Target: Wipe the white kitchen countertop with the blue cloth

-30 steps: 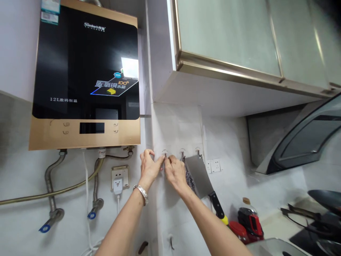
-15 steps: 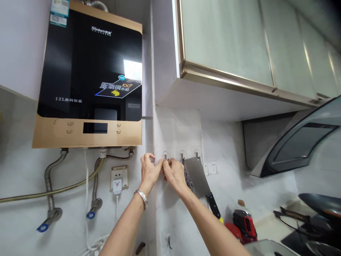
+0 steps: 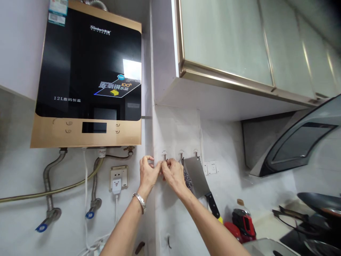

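Observation:
My left hand (image 3: 149, 175) and my right hand (image 3: 173, 173) meet fingertip to fingertip at the wall, just under the leftmost adhesive hook (image 3: 165, 155). The left thumb reaches across to the right fingers, while the other left fingers curl. Both hands are closed in a pinch; whatever lies between them is small and hidden by the fingers. Right of my right hand, a dark mesh scrubber (image 3: 188, 180) hangs from the middle hook (image 3: 181, 155). A cleaver (image 3: 197, 176) with a black handle hangs from the right hook (image 3: 196, 153).
A black and gold water heater (image 3: 87, 81) hangs at the left, above hoses and a socket with a white plug (image 3: 116, 185). Overhead juts a wall cabinet (image 3: 226, 49). At the right are a range hood (image 3: 295, 149), a red-and-black bottle (image 3: 243, 220) and a wok (image 3: 317, 204).
Both hands stay at the left hook with small finger shifts. A bit of red seen below the right fingers earlier is now mostly hidden. The view shifts slightly.

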Demonstrator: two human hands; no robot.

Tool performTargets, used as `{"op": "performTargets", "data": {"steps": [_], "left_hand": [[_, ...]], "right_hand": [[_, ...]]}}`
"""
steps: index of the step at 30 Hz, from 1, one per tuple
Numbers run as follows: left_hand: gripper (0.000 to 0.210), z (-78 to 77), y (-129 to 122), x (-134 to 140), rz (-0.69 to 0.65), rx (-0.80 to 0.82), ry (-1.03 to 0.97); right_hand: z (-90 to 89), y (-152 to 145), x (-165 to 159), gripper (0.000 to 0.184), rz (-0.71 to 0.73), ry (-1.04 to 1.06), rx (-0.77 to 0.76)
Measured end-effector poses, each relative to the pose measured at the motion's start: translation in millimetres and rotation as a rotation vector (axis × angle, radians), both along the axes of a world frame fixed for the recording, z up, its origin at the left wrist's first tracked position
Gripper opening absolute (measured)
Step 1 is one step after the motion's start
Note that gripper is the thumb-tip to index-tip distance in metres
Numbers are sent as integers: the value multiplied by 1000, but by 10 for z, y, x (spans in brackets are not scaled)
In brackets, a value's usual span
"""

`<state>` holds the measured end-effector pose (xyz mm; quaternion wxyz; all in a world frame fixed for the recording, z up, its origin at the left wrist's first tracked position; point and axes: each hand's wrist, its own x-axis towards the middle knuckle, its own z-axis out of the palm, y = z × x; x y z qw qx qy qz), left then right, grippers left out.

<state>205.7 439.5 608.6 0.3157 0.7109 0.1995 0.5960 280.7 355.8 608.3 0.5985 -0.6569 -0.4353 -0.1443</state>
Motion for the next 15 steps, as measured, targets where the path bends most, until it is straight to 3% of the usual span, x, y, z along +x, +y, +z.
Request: {"op": "performTargets", "data": {"steps": [11, 13, 15], "left_hand": [[37, -150, 25, -57, -74, -8, -22], [43, -225, -17, -145, -107, -31, -60], [47, -401, -90, -298, -119, -70, -92]], "right_hand": [[-42, -109, -93, 18, 56, 48, 14], [-142, -269, -178, 19, 86, 83, 30], [-406, -505, -272, 26, 154, 105, 73]]}}
